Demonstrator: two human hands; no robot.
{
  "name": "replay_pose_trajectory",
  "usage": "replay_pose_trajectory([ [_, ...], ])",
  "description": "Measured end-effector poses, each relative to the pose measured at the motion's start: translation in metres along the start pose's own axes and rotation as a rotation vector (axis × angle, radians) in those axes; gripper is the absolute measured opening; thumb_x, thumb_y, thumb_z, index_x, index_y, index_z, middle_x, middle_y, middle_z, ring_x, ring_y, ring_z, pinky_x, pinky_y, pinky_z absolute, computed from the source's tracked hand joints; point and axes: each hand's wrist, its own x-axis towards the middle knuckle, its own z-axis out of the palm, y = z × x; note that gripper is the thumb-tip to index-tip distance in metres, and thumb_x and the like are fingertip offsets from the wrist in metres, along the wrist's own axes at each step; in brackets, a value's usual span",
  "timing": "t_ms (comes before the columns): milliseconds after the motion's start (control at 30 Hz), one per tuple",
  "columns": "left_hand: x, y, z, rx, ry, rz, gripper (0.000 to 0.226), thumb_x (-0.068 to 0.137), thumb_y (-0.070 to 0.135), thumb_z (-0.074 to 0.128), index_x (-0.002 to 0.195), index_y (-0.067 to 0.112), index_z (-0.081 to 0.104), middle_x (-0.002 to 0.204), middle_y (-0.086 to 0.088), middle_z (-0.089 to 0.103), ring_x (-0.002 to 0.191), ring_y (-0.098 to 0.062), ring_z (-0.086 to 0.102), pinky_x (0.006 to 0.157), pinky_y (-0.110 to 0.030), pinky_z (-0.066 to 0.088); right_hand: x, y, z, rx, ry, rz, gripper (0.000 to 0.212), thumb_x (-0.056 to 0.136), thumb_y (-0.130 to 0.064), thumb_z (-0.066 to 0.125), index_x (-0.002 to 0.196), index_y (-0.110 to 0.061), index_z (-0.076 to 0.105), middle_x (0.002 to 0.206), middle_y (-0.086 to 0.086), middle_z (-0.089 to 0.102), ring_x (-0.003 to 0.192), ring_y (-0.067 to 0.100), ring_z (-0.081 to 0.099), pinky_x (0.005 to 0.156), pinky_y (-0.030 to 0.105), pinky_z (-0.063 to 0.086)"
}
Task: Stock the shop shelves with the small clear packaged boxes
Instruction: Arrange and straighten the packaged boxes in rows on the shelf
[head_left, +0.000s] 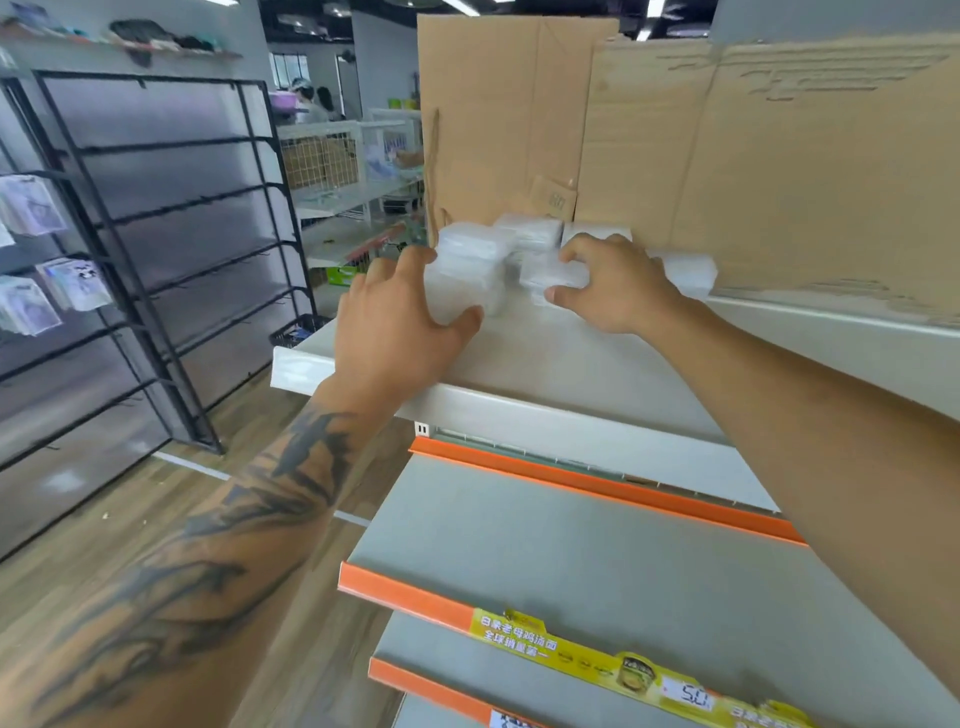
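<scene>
Boxes: small clear packaged boxes sit in a loose cluster on the top shelf (545, 358), a white ledge at chest height; all places below are given relative to this shelf.
Lower shelves: two grey shelves (571, 561) with orange front strips step out below the top shelf, nearest the viewer; the lowest strip carries a yellow label (597, 660) with a price tag.
Left arm: a tattooed forearm reaches up from the lower left across the shelf's front edge.
Left hand (395, 322): fingers and thumb curl round a stack of boxes (467, 270) at the shelf's left end, fingers on the far side and thumb on the near side; the hand is gripping the stack.
Right hand (618, 286): reaches in from the right over the shelf, thumb and fingers pinching a single box (553, 275) just right of the stack; the grip is closed on it.
Other boxes: a few more boxes (530, 231) lie behind both hands, and one (685, 273) lies further right, all blurred.
Cardboard: tall brown cardboard sheets (779, 171) stand upright along the back of the shelf.
Black rack: a black wire rack (171, 249) stands on the wooden floor, well to the left of the shelf.
Far background: white wire shelving (337, 171) beyond the shelf's left end.
</scene>
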Motion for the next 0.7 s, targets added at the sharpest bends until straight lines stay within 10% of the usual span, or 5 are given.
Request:
replay_pose_trajectory([
  [700,-0.275,0.232,0.012,-0.388,0.014,0.299,0.056,0.088,0.055,0.063,0.129,0.017,0.059,0.132,-0.004,0.062,0.120,-0.024,0.055,0.101,-0.034,0.034,-0.405,0.151,-0.113,0.400,0.466,0.038,0.044,0.082,-0.032,0.084,0.124,-0.030,0.071,0.115,-0.002,0.059,0.103,-0.002,0.054,0.095,0.007,0.037],
])
